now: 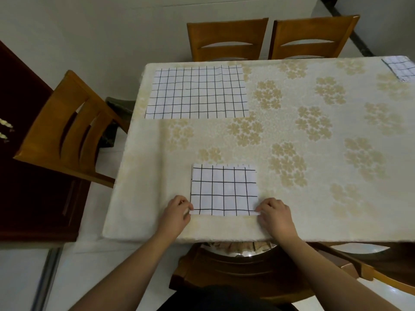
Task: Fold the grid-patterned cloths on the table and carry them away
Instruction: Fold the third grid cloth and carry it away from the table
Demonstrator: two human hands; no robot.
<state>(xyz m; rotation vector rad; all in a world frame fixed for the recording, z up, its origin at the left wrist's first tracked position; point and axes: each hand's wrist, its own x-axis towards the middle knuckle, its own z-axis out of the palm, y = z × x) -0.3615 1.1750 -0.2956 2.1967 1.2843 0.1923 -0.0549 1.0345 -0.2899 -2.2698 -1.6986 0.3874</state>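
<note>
**Both hands pinch the near corners of a folded grid cloth**

At 6 o'clock, close to the table's near edge, the left hand point(177, 212) and right hand point(275, 215) each pinch a near corner of the folded cloth point(223, 189), thumb and fingertips closed on its hem. Holding both corners at once keeps the layers squared, which suits either another fold away from the body or a lift; I judge this cloth nearly finished.

The folded cloth lies flat, its near edge just inside the table point(314, 209) rim, so the wrists hang past the edge with room to draw back. A chair point(247, 270) sits tucked beneath at 6 o'clock.

Beyond it, bare tablecloth runs toward 12 o'clock, giving open room to fold forward. At 11 o'clock a larger cloth point(197, 92) lies spread out, apparently not yet folded small. At 2 o'clock a third cloth point(400, 68) touches the far right corner, partly cut off.
</note>
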